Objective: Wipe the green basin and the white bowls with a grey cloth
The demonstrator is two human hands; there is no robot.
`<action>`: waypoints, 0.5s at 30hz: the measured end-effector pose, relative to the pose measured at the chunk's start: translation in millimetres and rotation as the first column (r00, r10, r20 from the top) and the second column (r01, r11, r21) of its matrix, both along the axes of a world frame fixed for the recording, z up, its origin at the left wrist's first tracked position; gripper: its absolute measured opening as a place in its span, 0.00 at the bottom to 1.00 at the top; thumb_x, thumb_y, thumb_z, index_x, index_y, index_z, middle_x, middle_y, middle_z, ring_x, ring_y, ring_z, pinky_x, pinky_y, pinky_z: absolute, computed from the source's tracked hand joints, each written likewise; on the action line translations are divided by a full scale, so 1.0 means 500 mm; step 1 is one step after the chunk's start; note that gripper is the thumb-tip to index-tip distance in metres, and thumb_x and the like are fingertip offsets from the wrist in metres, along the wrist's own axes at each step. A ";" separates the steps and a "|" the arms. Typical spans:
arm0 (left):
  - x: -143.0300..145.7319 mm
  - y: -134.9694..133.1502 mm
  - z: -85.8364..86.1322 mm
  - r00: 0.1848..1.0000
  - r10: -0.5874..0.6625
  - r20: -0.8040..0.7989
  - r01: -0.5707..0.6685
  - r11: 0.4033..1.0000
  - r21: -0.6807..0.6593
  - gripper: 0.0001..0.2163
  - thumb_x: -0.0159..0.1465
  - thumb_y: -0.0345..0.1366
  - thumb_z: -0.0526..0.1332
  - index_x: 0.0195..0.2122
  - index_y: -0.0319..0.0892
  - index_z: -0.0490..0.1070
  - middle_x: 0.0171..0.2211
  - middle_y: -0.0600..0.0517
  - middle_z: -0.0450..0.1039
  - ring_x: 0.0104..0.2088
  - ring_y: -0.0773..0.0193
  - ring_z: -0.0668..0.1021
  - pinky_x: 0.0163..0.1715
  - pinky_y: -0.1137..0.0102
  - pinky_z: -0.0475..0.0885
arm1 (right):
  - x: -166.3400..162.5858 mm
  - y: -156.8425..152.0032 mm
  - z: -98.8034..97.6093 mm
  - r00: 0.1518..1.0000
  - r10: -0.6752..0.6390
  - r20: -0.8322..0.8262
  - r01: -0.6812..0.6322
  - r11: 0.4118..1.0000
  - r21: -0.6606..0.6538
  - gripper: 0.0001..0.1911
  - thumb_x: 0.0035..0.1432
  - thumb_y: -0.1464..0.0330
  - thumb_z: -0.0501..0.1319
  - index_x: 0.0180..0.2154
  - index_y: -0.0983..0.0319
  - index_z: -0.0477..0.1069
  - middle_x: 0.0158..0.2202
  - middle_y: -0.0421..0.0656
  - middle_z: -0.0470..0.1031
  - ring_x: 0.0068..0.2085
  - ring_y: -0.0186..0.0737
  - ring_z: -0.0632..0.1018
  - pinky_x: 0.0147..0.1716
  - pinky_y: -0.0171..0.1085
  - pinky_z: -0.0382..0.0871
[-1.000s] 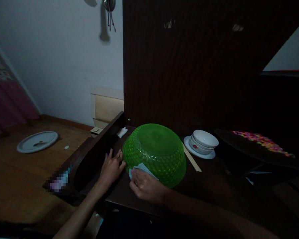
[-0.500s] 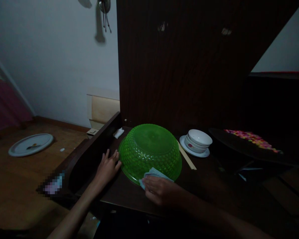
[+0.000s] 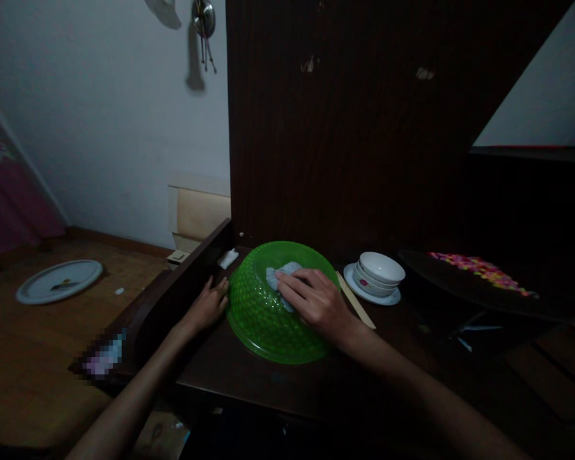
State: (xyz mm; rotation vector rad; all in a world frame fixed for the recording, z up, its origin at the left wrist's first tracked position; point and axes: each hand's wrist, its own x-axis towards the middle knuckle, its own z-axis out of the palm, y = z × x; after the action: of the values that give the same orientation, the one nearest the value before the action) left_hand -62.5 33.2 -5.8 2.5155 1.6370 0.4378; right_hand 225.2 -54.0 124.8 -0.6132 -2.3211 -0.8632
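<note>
A green plastic basin (image 3: 268, 326) with a scaly textured side lies upside down on the dark wooden table (image 3: 249, 386). My right hand (image 3: 319, 300) presses a pale blue cloth (image 3: 280, 276) against the basin's upturned bottom, its fingers closed over the cloth. On the basin's left side rests my left hand (image 3: 209, 305), fingers spread and touching the rim and wall without gripping. Just right of the basin lie light wooden chopsticks (image 3: 357, 300), partly hidden behind it.
White bowls (image 3: 379, 268) are stacked on a white plate (image 3: 349, 281) at the right. Farther right, a dark surface bears colourful small pieces (image 3: 482, 271). A crumpled white tissue (image 3: 229, 258) lies by the table's raised left edge (image 3: 182, 281). A white round lid-like object (image 3: 60, 281) is on the floor.
My right hand has moved the cloth up from the basin's near rim onto its upturned bottom. My left hand stays at the left side, slightly shifted.
</note>
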 end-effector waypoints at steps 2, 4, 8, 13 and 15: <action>0.001 -0.004 -0.005 1.000 0.024 0.000 -0.024 1.000 0.015 0.24 0.67 0.33 0.48 0.63 0.34 0.66 0.65 0.40 0.66 0.68 0.53 0.65 0.70 0.51 0.51 | -0.047 0.022 -0.017 0.998 -0.049 0.049 0.053 0.995 -0.080 0.12 0.70 0.76 0.53 0.46 0.66 0.74 0.44 0.51 0.79 0.42 0.45 0.75 0.40 0.44 0.71; 0.004 -0.019 -0.011 0.998 0.068 0.001 -0.068 0.997 0.031 0.24 0.68 0.34 0.47 0.63 0.33 0.66 0.65 0.39 0.66 0.68 0.50 0.63 0.69 0.50 0.54 | -0.095 0.038 -0.044 0.984 -0.104 0.147 0.130 0.974 -0.185 0.08 0.68 0.75 0.56 0.44 0.65 0.73 0.41 0.50 0.77 0.43 0.46 0.75 0.40 0.44 0.71; 0.008 -0.054 -0.022 0.992 0.127 -0.008 -0.126 0.991 0.033 0.25 0.69 0.37 0.49 0.63 0.30 0.65 0.64 0.36 0.66 0.69 0.44 0.61 0.66 0.48 0.59 | -0.168 0.042 -0.107 0.962 -0.046 0.269 0.123 0.953 -0.276 0.06 0.68 0.76 0.57 0.41 0.67 0.73 0.39 0.49 0.76 0.44 0.45 0.75 0.41 0.43 0.71; 0.005 -0.062 -0.022 0.993 0.121 -0.018 -0.120 0.992 0.033 0.24 0.68 0.35 0.50 0.64 0.36 0.65 0.64 0.42 0.66 0.69 0.46 0.60 0.68 0.49 0.56 | -0.190 0.009 -0.171 0.905 0.098 0.414 0.047 0.944 -0.327 0.06 0.68 0.75 0.58 0.40 0.67 0.74 0.37 0.47 0.77 0.41 0.41 0.76 0.39 0.39 0.72; 0.006 -0.058 -0.020 0.992 0.122 -0.019 -0.122 0.992 0.028 0.24 0.67 0.34 0.51 0.64 0.35 0.66 0.64 0.42 0.66 0.70 0.45 0.58 0.67 0.48 0.57 | -0.177 -0.002 -0.186 0.901 0.116 0.419 0.047 0.932 -0.359 0.06 0.67 0.74 0.58 0.38 0.67 0.74 0.35 0.46 0.76 0.40 0.41 0.76 0.37 0.39 0.71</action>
State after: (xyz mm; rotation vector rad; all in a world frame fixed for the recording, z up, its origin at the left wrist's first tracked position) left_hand -59.6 4.1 -15.7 2.4556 1.8114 0.4504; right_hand 137.0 -54.9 31.8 -0.5669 -2.9306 -0.5982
